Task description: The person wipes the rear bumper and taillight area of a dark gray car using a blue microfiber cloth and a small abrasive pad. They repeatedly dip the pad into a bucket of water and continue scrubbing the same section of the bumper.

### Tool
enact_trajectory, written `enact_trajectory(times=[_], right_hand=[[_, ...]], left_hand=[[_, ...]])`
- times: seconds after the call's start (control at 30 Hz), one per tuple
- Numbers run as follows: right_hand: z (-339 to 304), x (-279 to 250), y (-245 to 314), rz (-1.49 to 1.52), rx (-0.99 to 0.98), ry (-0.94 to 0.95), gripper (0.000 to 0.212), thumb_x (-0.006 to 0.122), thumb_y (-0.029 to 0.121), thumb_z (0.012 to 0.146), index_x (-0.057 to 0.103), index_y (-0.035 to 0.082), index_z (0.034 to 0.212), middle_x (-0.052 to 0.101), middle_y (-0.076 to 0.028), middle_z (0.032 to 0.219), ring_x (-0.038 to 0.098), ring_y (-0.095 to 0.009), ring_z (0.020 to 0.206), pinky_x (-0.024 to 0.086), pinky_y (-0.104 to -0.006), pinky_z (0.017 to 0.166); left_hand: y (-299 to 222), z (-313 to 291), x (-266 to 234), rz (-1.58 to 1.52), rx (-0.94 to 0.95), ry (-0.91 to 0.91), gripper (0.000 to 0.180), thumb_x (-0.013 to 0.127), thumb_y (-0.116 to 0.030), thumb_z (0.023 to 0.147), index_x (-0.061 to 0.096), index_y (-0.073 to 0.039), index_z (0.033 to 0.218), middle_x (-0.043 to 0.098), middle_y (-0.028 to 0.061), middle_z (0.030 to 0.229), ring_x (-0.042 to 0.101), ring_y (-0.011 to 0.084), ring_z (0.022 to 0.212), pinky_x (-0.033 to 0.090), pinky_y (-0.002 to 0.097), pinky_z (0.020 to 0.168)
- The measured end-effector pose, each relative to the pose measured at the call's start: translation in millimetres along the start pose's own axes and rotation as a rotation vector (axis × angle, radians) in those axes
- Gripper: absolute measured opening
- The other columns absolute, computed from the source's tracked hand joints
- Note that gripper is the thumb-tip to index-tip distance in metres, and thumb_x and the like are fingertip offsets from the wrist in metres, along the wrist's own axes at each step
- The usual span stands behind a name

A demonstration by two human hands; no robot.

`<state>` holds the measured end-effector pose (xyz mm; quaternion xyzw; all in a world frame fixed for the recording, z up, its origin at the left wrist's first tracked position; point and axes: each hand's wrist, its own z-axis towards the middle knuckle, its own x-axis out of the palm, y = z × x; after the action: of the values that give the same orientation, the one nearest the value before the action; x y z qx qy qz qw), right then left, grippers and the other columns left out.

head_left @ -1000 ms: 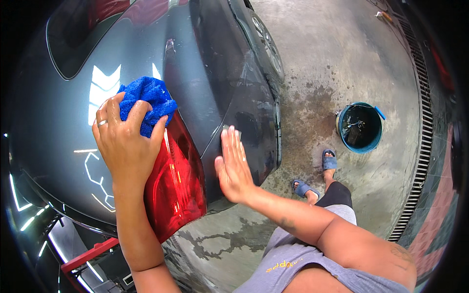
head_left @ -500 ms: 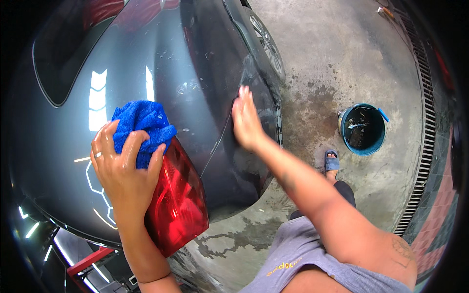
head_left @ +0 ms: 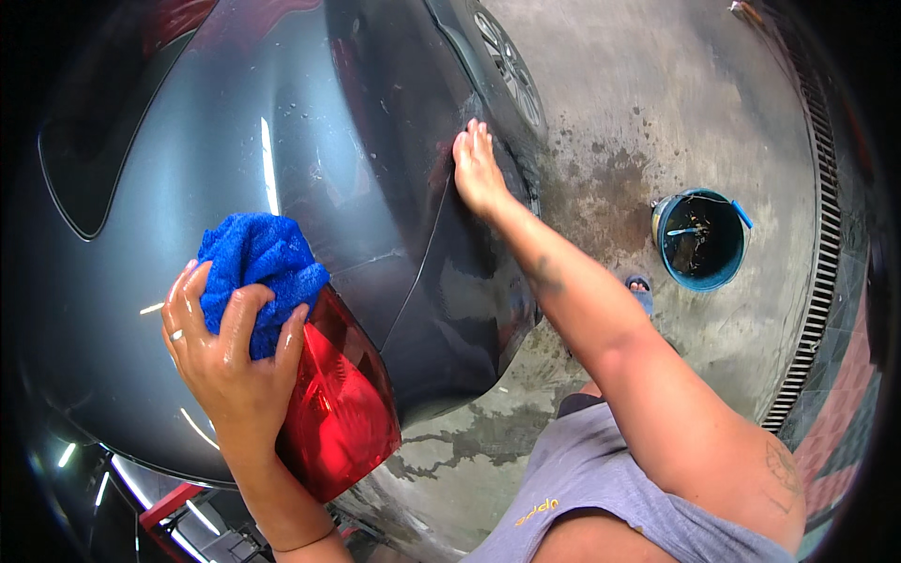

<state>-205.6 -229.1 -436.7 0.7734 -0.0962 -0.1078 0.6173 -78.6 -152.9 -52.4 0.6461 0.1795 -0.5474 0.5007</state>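
Rear corner of a dark gray car (head_left: 235, 141), with bodywork filling the left half of the view. At the car's rear edge sits its red tail lamp (head_left: 347, 403). Over the last 1 second the right hand (head_left: 480, 174) has moved away from the lamp, forward along the panel seam (head_left: 427, 253), and now lies near the wheel (head_left: 510, 70). Its fingers are extended and close together, flat against the panel; whether anything lies beneath them cannot be told. The left hand (head_left: 221, 357) has kept its place beside the lamp's upper tip, its fingers curled and spread around a bunched blue cloth (head_left: 258, 267) that rests on the bodywork and overlaps the lamp's edge. By inference, contact is now divided between 2 well-separated stretches of bodywork, with only the left side served by the cloth.

Container: 1 blue-green bucket (head_left: 700, 283) on the concrete floor (head_left: 610, 94), between the car and the slotted drain (head_left: 826, 225) along the floor's right edge. The interior is dark, apparently liquid; a pale streak (head_left: 685, 231) and small flecks show within, their nature unclear. A blue handle grip (head_left: 741, 214) lies at the rim's right edge.
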Motion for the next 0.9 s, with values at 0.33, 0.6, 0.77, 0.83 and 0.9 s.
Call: enact_trajectory(times=[0.33,0.6,0.77,0.83,0.9], right_hand=[[22,-7,-5,0.036,0.005,0.047,0.077,0.028,0.047,0.120,0.017,-0.008,0.173,0.010,-0.033,0.181,0.009,-0.047,0.169,0.012,-0.0510,0.139],[-72,6,13,-0.012,-0.128,0.107,0.076,0.029,0.044,0.121,0.017,-0.011,0.171,0.013,-0.034,0.180,0.009,-0.047,0.170,0.010,-0.0510,0.138],[57,-2,-25,0.006,0.019,0.053,0.080,0.020,0.051,0.120,0.022,-0.011,0.170,0.017,-0.035,0.179,0.014,-0.043,0.169,0.011,-0.0463,0.139],[-19,12,-12,0.029,-0.097,0.101,0.075,0.024,0.044,0.121,0.020,-0.013,0.170,0.015,-0.037,0.178,0.013,-0.048,0.169,0.011,-0.0492,0.139],[-61,6,12,0.014,-0.138,0.174,0.073,0.027,0.040,0.121,0.019,-0.014,0.170,0.013,-0.039,0.178,0.011,-0.049,0.168,0.011,-0.0507,0.139]], left_hand=[[1,6,0,-0.010,0.008,-0.007,0.033,0.099,-0.024,0.071,0.077,-0.015,0.094,0.061,0.0159,0.137,0.058,0.0441,0.137,0.041,0.0625,0.118],[4,3,-5,0.014,0.002,0.020,0.036,0.100,-0.022,0.067,0.076,-0.015,0.092,0.061,0.0161,0.137,0.058,0.0442,0.137,0.041,0.0626,0.118],[1,5,2,-0.001,0.012,0.032,0.037,0.100,-0.021,0.065,0.075,-0.014,0.092,0.061,0.0160,0.137,0.058,0.0442,0.137,0.042,0.0626,0.118],[3,5,-2,0.005,-0.002,0.044,0.037,0.100,-0.020,0.064,0.075,-0.014,0.092,0.061,0.0162,0.137,0.058,0.0444,0.136,0.042,0.0629,0.118],[6,5,-4,-0.001,-0.003,0.035,0.038,0.100,-0.020,0.063,0.075,-0.014,0.091,0.061,0.0164,0.137,0.058,0.0446,0.136,0.042,0.0631,0.118]])
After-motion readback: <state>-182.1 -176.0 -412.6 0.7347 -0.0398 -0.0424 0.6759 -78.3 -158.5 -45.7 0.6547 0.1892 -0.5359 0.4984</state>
